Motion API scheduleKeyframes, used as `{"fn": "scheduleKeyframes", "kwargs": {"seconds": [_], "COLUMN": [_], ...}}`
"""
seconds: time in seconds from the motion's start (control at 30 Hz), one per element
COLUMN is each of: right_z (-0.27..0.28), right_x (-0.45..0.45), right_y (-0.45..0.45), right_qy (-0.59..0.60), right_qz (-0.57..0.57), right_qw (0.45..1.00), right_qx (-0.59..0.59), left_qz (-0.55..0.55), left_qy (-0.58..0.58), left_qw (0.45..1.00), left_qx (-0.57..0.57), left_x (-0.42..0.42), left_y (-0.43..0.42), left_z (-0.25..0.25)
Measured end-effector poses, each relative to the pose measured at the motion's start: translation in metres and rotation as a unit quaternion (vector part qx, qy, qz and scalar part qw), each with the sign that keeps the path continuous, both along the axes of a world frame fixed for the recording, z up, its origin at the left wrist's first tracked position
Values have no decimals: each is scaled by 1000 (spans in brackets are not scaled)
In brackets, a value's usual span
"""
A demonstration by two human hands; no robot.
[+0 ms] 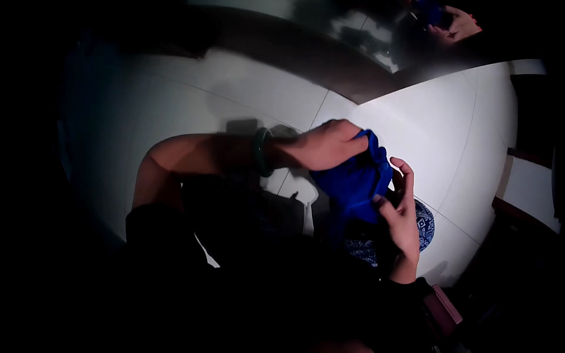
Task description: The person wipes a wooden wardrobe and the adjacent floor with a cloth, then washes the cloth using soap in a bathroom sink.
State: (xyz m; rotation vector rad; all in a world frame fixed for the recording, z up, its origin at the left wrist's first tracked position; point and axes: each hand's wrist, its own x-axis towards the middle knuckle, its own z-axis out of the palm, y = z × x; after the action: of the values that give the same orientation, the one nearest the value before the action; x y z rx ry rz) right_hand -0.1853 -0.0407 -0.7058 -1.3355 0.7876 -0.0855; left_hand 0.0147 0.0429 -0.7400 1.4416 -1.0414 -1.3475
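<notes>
A deep-blue, crumpled piece of soft cloth (347, 185) hangs between the person's two hands, above the pale tiled floor (459, 135) and in front of the dark-clothed body. A stitched line crosses its lower part. The left hand (335, 146) is closed on the cloth's upper edge, knuckles upward, fingers curled in. The right hand (402, 220) is at the cloth's right side, thumb bent against it and forefinger arched apart from the thumb; whether it pinches any fabric cannot be told. A rounded, dark-green bangle (263, 152) circles the left wrist. Just behind the right hand shows a blue-and-white patterned fabric item (425, 226) with a curved edge. Farther right is a flat, whitish panel (529, 189) with dark edges, and at lower right an object with a pink, ribbed edge (447, 304).
</notes>
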Motion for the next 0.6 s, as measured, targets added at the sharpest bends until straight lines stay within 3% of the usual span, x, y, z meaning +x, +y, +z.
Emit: {"fn": "scheduleKeyframes", "kwargs": {"seconds": [0.07, 0.13, 0.17, 0.2, 0.23, 0.3, 0.37, 0.43, 0.53, 0.6], "right_z": [-5, -5, -4, -1, 2, 4, 3, 3, 4, 1], "right_x": [-3, -4, -1, 2, 5, 3, -3, -1, -1, -1], "right_y": [-8, -11, -8, -5, 0, 1, -5, -6, -5, -8], "right_qy": [-16, -6, -7, -10, -26, -50, -54, -48, -26, -19], "right_qz": [1, -40, -55, -52, -51, -42, -19, 0, 2, 8], "right_qw": [999, 987, 985, 985, 989, 993, 994, 997, 999, 1000], "right_qx": [40, 154, 165, 164, 138, 103, 94, 59, 23, 12], "left_qz": [1, 4, 45, 82, 73, 130, 165, 321, 443, 466], "left_qy": [51, 98, 319, 518, 583, 586, 604, 388, 178, 142], "left_qw": [999, 995, 938, 821, 771, 767, 753, 844, 873, 870], "left_qx": [9, 20, 130, 227, 243, 229, 202, 185, 101, 82], "left_x": [1, 2, 1, 3, 12, 30, 55, 80, 122, 148], "left_y": [3, 4, 1, -2, -1, -2, -5, -15, -42, -62], "left_z": [-3, -8, -14, -22, -36, -58, -110, -133, -213, -250]}}
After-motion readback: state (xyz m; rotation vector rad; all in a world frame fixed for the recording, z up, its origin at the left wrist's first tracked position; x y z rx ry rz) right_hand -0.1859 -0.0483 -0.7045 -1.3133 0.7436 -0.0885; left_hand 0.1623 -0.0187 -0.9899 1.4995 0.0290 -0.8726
